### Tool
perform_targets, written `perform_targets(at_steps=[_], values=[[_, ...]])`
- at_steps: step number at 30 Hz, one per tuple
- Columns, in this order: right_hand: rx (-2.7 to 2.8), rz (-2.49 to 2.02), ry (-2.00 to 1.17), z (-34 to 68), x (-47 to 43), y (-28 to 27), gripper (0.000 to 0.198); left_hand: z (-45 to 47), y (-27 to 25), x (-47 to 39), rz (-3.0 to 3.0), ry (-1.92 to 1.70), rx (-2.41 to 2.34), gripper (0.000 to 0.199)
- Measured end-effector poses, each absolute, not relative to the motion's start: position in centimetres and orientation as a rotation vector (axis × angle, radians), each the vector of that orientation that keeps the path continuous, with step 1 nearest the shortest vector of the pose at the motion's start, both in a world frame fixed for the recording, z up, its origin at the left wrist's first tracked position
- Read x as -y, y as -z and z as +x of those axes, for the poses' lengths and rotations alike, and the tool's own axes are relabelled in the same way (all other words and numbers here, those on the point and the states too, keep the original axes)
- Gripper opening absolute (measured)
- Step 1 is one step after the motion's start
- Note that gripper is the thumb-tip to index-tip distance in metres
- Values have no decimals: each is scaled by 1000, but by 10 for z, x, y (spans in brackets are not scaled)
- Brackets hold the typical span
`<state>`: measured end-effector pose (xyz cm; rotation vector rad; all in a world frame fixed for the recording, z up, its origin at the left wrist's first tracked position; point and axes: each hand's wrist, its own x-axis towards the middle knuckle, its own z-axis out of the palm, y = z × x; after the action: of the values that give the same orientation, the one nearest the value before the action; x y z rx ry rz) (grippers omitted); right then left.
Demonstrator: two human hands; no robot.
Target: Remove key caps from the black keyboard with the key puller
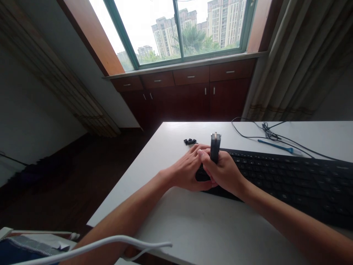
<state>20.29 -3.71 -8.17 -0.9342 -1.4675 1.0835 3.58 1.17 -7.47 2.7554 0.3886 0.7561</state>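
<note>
A black computer keyboard (275, 176) lies on the white table, its left end partly covered by both hands. Across that end spreads my left hand (189, 169), fingers toward the far edge and thumb along the near edge, gripping it. My right hand (220, 169) is closed around a slim black tool (215, 147), held upright over the keys with its metal-tipped end up. The tool's lower end is hidden behind my fingers. Just beyond my left fingers lie several small black pieces (190, 141) that look like keycaps.
A thin blue stick-like tool (275, 146) lies behind the keyboard, beside a bundled black cable (267, 129). The white table (176, 228) ends at a slanting left edge. A white cable (121, 239) crosses the lower left foreground. Dark red cabinets (179, 99) stand beneath the window.
</note>
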Motion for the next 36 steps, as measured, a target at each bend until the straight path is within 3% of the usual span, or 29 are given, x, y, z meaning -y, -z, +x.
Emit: perform_targets(at_steps=[5,16,25,29,36], values=[[1431,-961,-999,200,43,78,44,49,85,-4,2580,-811,-257,71],[1183,-885,-1081,198,38,85,46,48,86,3,2495,-733,-418,54],[1101,-847,-1154,199,35,84,50,29,66,-16,2710,-607,-420,65],[969,-881,-1175,200,33,81,50,14,54,-25,2790,-486,-534,38],[929,-895,-1193,200,32,79,52,4,46,-26,2662,-375,-647,29]])
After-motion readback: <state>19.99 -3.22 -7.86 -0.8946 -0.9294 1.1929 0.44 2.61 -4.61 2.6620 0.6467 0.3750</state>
